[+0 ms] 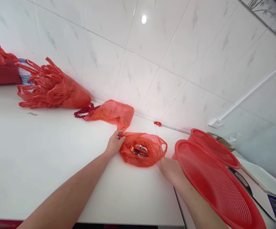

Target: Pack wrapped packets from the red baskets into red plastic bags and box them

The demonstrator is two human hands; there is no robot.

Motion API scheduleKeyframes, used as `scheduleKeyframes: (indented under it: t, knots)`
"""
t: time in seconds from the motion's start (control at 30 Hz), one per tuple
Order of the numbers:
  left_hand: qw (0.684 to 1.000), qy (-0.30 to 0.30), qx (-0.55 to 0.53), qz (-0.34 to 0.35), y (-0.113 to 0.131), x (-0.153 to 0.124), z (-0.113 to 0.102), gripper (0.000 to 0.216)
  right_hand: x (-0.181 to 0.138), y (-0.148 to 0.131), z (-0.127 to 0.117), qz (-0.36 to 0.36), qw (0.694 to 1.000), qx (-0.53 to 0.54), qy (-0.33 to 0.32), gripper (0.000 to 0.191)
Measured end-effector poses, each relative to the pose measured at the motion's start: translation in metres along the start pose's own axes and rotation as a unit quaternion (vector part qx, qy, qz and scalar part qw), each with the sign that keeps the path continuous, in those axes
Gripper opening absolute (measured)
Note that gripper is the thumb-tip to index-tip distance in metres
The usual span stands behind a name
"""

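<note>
An opened red plastic bag (pixel 138 161) stands on the white tabletop, its mouth facing up. Several small packets in red and dark wrappers (pixel 141 151) lie inside it. My left hand (pixel 114 143) pinches the bag's rim at its left side, thumb and fingers closed. On the other side, my right hand (pixel 170 170) is closed at the bag's lower right edge, just below the loop handle; most of its fingers are hidden. Behind the bag, a second red plastic bag (pixel 114 111) with dark red handles lies against the wall.
A bundle of red plastic bags (pixel 61 89) rests by the tiled wall at left, near another red bag pile (pixel 1 66). Two red mesh baskets (pixel 220 178) stand close at right, beside a scale (pixel 259 187). A small red scrap (pixel 157 123) lies by the wall.
</note>
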State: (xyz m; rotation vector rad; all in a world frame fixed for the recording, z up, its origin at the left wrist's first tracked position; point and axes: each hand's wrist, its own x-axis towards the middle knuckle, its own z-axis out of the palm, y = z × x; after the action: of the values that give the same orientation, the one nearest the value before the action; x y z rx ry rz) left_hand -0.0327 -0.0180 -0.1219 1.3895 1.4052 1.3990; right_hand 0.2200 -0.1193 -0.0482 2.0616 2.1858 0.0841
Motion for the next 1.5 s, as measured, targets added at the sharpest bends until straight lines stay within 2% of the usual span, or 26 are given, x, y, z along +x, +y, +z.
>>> scheduleKeyframes:
  t: [0.13, 0.23, 0.3, 0.37, 0.5, 0.57, 0.6, 0.7, 0.77, 0.8, 0.83, 0.87, 0.97, 1.0, 1.03, 1.13, 1.27, 1.37, 1.43, 1.5]
  knots:
    - [1.0, -0.009, 0.0, 0.0, 0.0, 0.0, 0.0, 0.036, 0.007, 0.021, 0.014, 0.027, 0.997, 0.073, 0.019, 0.025]
    - [1.0, -0.008, -0.001, -0.003, -0.001, 0.001, 0.001, 0.036, 0.012, 0.028, 0.024, 0.068, 0.979, 0.179, 0.076, 0.024]
    - [1.0, 0.0, 0.0, -0.005, -0.001, 0.002, 0.002, 0.035, 0.014, 0.027, 0.032, 0.102, 0.948, 0.279, 0.11, 0.027]
    - [1.0, 0.006, 0.004, -0.007, 0.003, 0.001, 0.0, 0.036, 0.016, 0.022, 0.04, 0.143, 0.906, 0.379, 0.127, 0.038]
    - [0.997, 0.007, 0.08, -0.015, 0.019, -0.012, -0.014, 0.059, 0.02, 0.012, 0.049, 0.208, 0.815, 0.525, 0.131, 0.083]
    - [0.992, -0.026, 0.117, -0.033, 0.027, -0.022, -0.025, 0.074, 0.023, 0.009, 0.048, 0.213, 0.792, 0.556, 0.134, 0.09]
    - [0.99, -0.056, 0.119, -0.048, 0.031, -0.026, -0.029, 0.077, 0.025, 0.008, 0.046, 0.21, 0.79, 0.56, 0.134, 0.087]
    - [0.981, -0.155, 0.08, -0.085, 0.042, -0.031, -0.036, 0.071, 0.034, 0.004, 0.032, 0.175, 0.815, 0.538, 0.122, 0.052]
    - [0.984, -0.165, 0.026, -0.066, 0.056, -0.025, -0.037, 0.065, 0.038, 0.002, 0.013, 0.14, 0.832, 0.516, 0.145, 0.031]
    - [0.988, -0.148, -0.003, -0.042, 0.068, -0.02, -0.038, 0.062, 0.039, 0.001, 0.001, 0.124, 0.831, 0.514, 0.174, 0.028]
    - [0.992, -0.12, -0.034, -0.01, 0.082, -0.014, -0.038, 0.059, 0.039, 0.001, -0.013, 0.113, 0.818, 0.521, 0.215, 0.028]
    - [0.994, -0.088, -0.061, 0.023, 0.098, -0.007, -0.039, 0.057, 0.038, 0.001, -0.028, 0.105, 0.793, 0.538, 0.264, 0.029]
    - [0.986, -0.005, -0.114, 0.118, 0.151, 0.01, -0.046, 0.052, 0.032, 0.004, -0.072, 0.081, 0.677, 0.609, 0.406, 0.027]
    - [0.982, 0.008, -0.118, 0.145, 0.166, 0.014, -0.049, 0.052, 0.03, 0.006, -0.084, 0.073, 0.653, 0.621, 0.427, 0.027]
    - [0.98, 0.013, -0.114, 0.163, 0.18, 0.018, -0.052, 0.051, 0.029, 0.008, -0.093, 0.066, 0.642, 0.629, 0.433, 0.027]
    - [0.979, -0.009, -0.089, 0.184, 0.205, 0.023, -0.058, 0.049, 0.026, 0.013, -0.106, 0.059, 0.655, 0.632, 0.409, 0.025]
    - [0.982, -0.021, -0.034, 0.186, 0.209, 0.019, -0.067, 0.046, 0.018, 0.014, -0.099, 0.056, 0.669, 0.617, 0.41, 0.023]
    - [0.983, -0.003, 0.035, 0.18, 0.194, 0.005, -0.079, 0.051, 0.01, 0.011, -0.082, 0.021, 0.689, 0.626, 0.366, 0.026]
    - [0.985, 0.0, 0.055, 0.164, 0.174, -0.01, -0.092, 0.061, 0.005, 0.008, -0.064, -0.013, 0.686, 0.648, 0.33, 0.039]
    - [0.989, -0.025, 0.044, 0.136, 0.144, -0.028, -0.107, 0.071, 0.0, 0.003, -0.04, -0.039, 0.683, 0.666, 0.298, 0.056]
